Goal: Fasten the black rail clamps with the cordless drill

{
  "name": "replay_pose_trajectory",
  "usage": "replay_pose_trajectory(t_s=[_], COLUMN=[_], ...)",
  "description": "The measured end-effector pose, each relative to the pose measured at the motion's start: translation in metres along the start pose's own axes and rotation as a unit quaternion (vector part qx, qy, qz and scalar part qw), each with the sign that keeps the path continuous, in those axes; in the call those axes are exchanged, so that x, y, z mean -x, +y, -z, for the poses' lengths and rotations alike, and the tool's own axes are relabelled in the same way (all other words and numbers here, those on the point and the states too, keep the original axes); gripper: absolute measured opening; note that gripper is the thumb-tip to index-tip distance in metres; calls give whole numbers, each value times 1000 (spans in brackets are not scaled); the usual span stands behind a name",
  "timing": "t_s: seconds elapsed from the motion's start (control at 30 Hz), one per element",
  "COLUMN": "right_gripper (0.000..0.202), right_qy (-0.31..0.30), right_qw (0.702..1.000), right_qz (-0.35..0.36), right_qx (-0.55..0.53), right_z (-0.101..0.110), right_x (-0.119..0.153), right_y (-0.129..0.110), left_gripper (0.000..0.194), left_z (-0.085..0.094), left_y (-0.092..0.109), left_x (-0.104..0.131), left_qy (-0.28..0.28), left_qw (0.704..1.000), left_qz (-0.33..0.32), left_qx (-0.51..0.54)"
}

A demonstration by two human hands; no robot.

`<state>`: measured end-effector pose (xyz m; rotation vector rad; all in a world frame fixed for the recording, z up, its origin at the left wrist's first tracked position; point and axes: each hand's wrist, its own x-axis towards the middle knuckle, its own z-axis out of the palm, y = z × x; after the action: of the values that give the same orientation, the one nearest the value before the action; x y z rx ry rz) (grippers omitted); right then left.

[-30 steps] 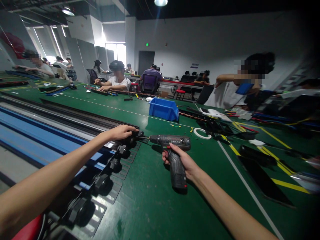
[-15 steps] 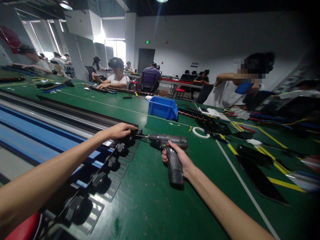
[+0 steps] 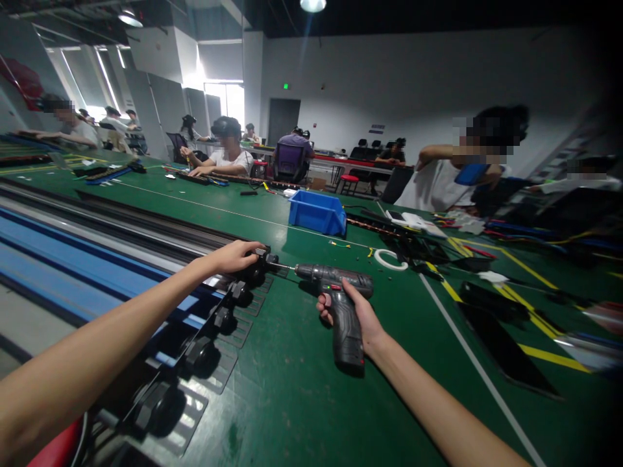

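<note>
My right hand (image 3: pixel 365 321) is wrapped around the grip of a black cordless drill (image 3: pixel 348 279), a finger at its trigger. Its long thin bit (image 3: pixel 282 265) points left toward the far end of a row of black cable glands (image 3: pixel 224 318); whether the tip touches anything is too small to tell. My left hand (image 3: pixel 236 256) lies over the far corner of the long rail assembly (image 3: pixel 160 227), thumb and fingers closed around its black end. The glands stick out from the end plates of these blue, black and silver rails. Flat slotted metal tabs (image 3: pixel 219 370) lie beneath them.
A blue plastic bin (image 3: pixel 317 213) stands beyond the drill on the green table (image 3: pixel 292 395). Right of it lie a white ring (image 3: pixel 390 259), a dark flat panel (image 3: pixel 511 350) and loose wires. Several people sit around; one in white (image 3: pixel 438 175) is at the right.
The drill in my right hand has shifted slightly right and down, its bit drawing a little away from the rail end. My left hand stays at the same corner, fingers slightly changed.
</note>
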<state>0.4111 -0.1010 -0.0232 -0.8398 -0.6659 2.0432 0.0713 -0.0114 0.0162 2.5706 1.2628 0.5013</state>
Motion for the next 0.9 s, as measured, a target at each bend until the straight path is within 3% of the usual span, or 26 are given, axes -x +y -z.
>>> replay_pose_trajectory(t_s=[0.17, 0.4, 0.53, 0.7, 0.9], right_gripper=[38, 36, 46, 51, 36], right_qy=[27, 83, 91, 103, 122], right_qw=[996, 987, 989, 988, 964], right_qz=[77, 134, 114, 75, 26], right_qx=[-38, -38, -15, 82, 235], right_z=[7, 10, 10, 18, 29], right_x=[-1, -10, -7, 3, 11], right_y=[-2, -6, -10, -22, -32], left_gripper=[45, 49, 53, 54, 54], left_z=[15, 24, 20, 18, 18], left_y=[-12, -62, -75, -74, -73], left_x=[2, 17, 22, 22, 21], left_qy=[41, 54, 49, 40, 30], left_qw=[997, 990, 988, 987, 984], left_qz=[46, 105, 127, 135, 160], left_qx=[-44, -81, -78, -74, -78])
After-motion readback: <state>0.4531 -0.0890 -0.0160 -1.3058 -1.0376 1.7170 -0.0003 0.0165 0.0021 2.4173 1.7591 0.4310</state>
